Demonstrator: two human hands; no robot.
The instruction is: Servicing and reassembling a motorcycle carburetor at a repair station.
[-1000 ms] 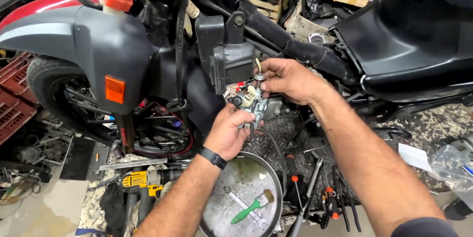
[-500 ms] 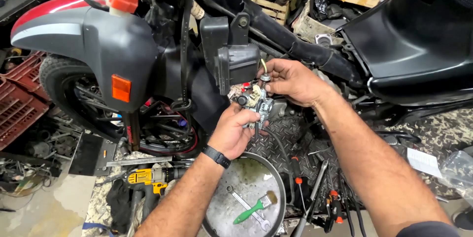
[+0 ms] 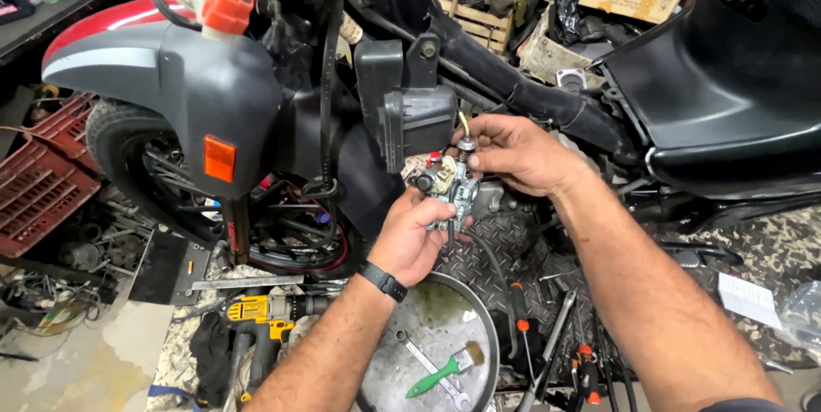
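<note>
Left hand (image 3: 409, 237) curled shut around small metal carburettor (image 3: 451, 188), held just under black airbox (image 3: 416, 121) of motorcycle. Right hand (image 3: 517, 154) pinching spring-topped cable fitting (image 3: 466, 145) atop carburettor. Below: round metal pan (image 3: 479, 318) with green brush (image 3: 440, 372), yellow drill (image 3: 256, 309), on cluttered workshop floor.

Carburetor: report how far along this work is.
Done: the carburetor is out in the open beside the black airbox. In hand: the left hand grips it from below while the right hand pinches its top fitting. Left: it is not seated; wrench and brush lie in the pan.
</note>
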